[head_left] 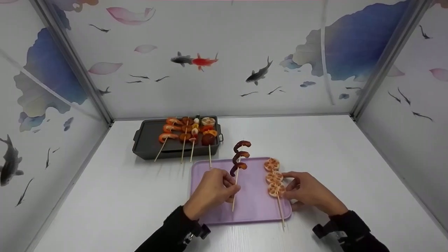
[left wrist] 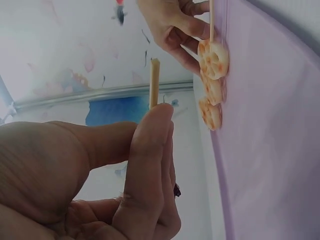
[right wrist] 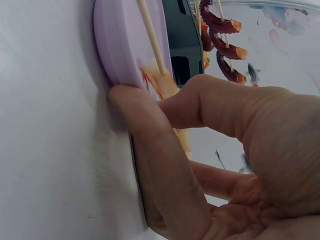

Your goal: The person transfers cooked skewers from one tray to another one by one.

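In the head view my left hand (head_left: 215, 187) pinches the bare lower stick of an octopus tentacle skewer (head_left: 240, 154), held upright above the purple tray (head_left: 252, 210). The stick's end (left wrist: 155, 82) pokes out past the fingertips in the left wrist view. Along the tray's right side lies a lotus root skewer (head_left: 274, 176), its stick reaching over the front rim. My right hand (head_left: 308, 192) grips the tray's right edge, thumb above and a finger against the outer side (right wrist: 145, 117). The thumb is close against the lotus slices; whether it presses them is partly hidden.
A dark grill pan (head_left: 147, 140) stands behind the tray at the left. Across its right part lie a shrimp skewer (head_left: 168, 128), a skewer of brown round slices (head_left: 185, 128) and mixed skewers (head_left: 208, 133), sticks jutting over the front. Printed walls (head_left: 227, 91) enclose the white table (head_left: 332, 147).
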A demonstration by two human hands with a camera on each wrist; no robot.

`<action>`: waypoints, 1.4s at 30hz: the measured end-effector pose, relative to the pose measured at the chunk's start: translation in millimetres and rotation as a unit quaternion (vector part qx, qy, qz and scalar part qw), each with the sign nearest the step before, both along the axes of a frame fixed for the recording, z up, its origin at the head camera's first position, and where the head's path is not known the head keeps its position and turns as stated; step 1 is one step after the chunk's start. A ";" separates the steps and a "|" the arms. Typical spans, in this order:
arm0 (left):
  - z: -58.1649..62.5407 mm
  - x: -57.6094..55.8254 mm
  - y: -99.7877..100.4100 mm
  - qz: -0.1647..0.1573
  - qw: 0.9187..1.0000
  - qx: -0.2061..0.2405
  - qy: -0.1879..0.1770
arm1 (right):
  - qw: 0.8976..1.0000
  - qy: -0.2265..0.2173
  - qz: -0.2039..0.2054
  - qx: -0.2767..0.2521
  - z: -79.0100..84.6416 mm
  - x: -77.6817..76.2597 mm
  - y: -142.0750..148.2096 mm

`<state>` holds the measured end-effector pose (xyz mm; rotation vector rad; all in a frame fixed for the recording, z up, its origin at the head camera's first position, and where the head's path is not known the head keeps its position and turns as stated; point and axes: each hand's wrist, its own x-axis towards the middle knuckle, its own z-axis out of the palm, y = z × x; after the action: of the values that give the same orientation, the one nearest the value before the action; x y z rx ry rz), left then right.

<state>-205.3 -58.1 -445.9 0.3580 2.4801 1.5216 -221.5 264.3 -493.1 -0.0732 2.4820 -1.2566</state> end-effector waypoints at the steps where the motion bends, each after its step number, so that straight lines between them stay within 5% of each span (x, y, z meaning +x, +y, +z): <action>1: -1.3 0.1 1.6 0.000 1.000 0.002 -0.006 | 1.000 0.001 -0.001 0.003 0.1 -0.3 -0.2; 22: -21.8 9.5 24.8 -0.033 0.999 0.028 -0.034 | 0.999 -0.020 -0.023 0.023 2.3 -1.8 -3.9; 42: -29.6 11.1 43.4 -0.043 0.999 0.001 -0.024 | 1.000 -0.018 -0.019 0.017 2.6 -0.9 -3.3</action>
<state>-194.2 -14.7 -475.5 0.4176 2.3955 1.4821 -222.3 261.1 -490.4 0.0042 2.4841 -1.2203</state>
